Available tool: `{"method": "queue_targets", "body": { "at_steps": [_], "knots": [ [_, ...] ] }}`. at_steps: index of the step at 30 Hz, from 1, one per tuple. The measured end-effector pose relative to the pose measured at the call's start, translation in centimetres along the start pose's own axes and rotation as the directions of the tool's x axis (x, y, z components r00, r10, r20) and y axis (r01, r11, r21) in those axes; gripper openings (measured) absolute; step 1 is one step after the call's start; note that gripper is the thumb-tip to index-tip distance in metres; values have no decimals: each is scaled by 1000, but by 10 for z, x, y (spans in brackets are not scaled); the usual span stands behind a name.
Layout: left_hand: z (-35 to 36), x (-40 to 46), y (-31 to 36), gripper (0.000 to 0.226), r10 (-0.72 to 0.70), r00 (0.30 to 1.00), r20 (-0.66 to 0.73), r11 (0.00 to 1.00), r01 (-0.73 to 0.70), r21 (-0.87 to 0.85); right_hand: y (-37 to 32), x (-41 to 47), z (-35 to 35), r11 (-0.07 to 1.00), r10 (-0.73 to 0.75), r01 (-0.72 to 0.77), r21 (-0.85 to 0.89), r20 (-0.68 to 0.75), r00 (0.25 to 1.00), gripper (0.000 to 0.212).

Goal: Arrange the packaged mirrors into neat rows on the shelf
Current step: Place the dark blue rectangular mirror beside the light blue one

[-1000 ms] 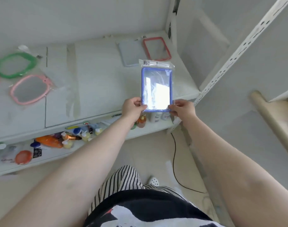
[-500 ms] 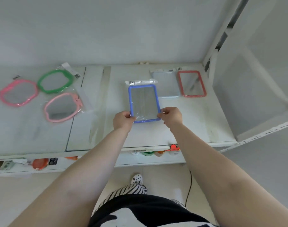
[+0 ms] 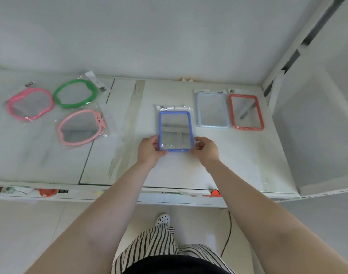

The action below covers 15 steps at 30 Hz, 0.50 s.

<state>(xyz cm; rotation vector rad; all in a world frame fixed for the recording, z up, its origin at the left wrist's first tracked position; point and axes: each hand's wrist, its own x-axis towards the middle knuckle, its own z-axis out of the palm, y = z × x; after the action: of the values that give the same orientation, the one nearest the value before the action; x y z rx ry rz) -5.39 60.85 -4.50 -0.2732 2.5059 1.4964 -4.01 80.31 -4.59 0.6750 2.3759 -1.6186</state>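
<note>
Left hand [image 3: 149,150] and right hand [image 3: 205,150] each pinch a lower corner of the blue mirror [image 3: 175,130], apparently flat on the shelf [image 3: 238,155].

The blue-framed mirror [image 3: 175,131], raised and catching glare a second ago, has been brought down flat onto the shelf [image 3: 189,171], left of the pale and red mirrors, both hands pinching its near corners.

3 rect mirrors [image 3: 175,131], 3 rounded mirrors [image 3: 81,127] (all bagged), 2 hands [image 3: 149,152].
</note>
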Motion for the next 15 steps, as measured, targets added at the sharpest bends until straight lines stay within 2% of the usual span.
{"method": "queue_targets", "body": {
  "at_steps": [5,9,15],
  "knots": [
    [6,8,-8,48,65,993,-98,998,-63,24,1,10,9,969,-170,166,-182,-11,985,43],
    [3,29,-12,49,87,986,-139,996,-85,19,-11,27,13,913,-257,240,-330,-10,966,29],
    [5,69,5,44,107,982,-158,994,-106,16,-33,62,5,780,-361,303,-548,1,932,42]
  ]
}}
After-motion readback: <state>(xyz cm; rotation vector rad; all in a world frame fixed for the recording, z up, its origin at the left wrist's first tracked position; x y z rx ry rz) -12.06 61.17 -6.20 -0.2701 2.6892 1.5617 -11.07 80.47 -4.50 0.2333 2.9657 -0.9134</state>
